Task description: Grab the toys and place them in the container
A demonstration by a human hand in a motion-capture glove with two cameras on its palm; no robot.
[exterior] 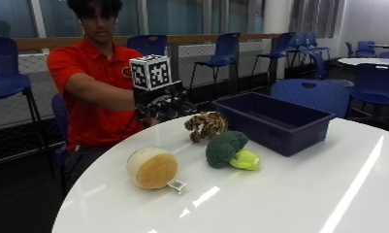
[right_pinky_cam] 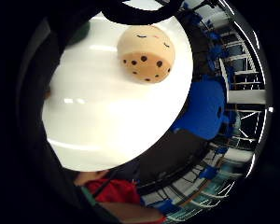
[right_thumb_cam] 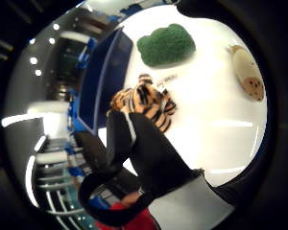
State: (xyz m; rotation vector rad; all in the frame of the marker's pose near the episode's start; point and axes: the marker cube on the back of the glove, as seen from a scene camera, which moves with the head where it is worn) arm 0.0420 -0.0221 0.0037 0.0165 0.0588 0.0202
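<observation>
toys on white round table (exterior: 297, 194): tiger plush (exterior: 207, 125) beside dark blue container (exterior: 275, 121), broccoli plush (exterior: 229, 149) in front of it, muffin plush (exterior: 153, 167) near the table edge. gloved right hand (exterior: 158, 104) above the table just beside the tiger, fingers relaxed, holding nothing.

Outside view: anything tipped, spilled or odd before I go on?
Nothing stands out. The tiger toy, broccoli toy and muffin toy lie apart on the white table; the blue container stands upright.

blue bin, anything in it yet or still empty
Looks empty: the outside view shows only bare inner walls of the blue bin, and the tiger, broccoli and muffin all lie on the table.
</observation>
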